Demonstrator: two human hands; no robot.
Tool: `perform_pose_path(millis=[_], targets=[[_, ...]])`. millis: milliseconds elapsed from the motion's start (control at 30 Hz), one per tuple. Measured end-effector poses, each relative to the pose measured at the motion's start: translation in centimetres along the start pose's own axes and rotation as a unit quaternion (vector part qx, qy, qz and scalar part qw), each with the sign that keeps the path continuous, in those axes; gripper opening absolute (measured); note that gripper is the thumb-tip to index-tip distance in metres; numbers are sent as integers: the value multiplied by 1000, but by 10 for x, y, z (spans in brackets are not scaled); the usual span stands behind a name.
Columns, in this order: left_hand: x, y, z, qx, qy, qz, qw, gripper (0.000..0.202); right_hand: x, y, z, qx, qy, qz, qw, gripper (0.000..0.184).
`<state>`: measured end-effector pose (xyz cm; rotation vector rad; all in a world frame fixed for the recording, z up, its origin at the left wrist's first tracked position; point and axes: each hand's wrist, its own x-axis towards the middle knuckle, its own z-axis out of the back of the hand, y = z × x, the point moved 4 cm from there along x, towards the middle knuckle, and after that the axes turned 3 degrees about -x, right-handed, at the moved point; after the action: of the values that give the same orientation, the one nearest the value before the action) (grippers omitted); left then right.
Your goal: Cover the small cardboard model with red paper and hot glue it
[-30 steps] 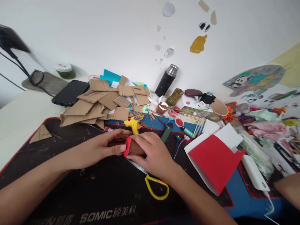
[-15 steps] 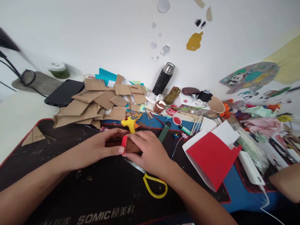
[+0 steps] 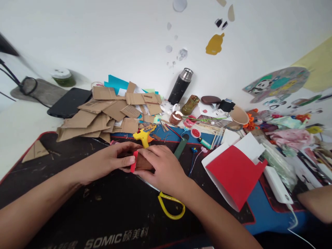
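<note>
Between my hands is a brown object [image 3: 143,162] with a narrow red strip [image 3: 134,161] across it; its full shape is hidden by my fingers. My left hand [image 3: 116,159] is closed on its left end, the thumb pressing at the strip's edge. Wrapped over the right end is my right hand [image 3: 163,166]. Scissors with yellow handles [image 3: 172,206] lie on the black mat, partly under my right hand. Just beyond my fingers rests a yellow glue gun [image 3: 142,136], with a green-handled tool [image 3: 181,146] to its right.
Cardboard pieces [image 3: 85,119] are heaped at the back left, near a black tablet-like device [image 3: 70,102]. A black thermos [image 3: 181,86] stands by the wall. Folded red paper [image 3: 236,174] and a white power strip [image 3: 278,185] lie to the right, with another person's arm [image 3: 316,204] beyond.
Both hands still hold the brown object. The red strip and my left thumb have shifted slightly left, and the strip now leans more. The camera view has moved a little.
</note>
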<state>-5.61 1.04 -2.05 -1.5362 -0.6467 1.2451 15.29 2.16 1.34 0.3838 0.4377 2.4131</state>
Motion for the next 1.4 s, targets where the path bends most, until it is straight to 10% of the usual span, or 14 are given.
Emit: perform_pose_path(millis=[1400], targets=[[10, 9, -9, -43, 11, -32, 998, 79, 0, 0, -6, -11, 12, -52, 999, 42]])
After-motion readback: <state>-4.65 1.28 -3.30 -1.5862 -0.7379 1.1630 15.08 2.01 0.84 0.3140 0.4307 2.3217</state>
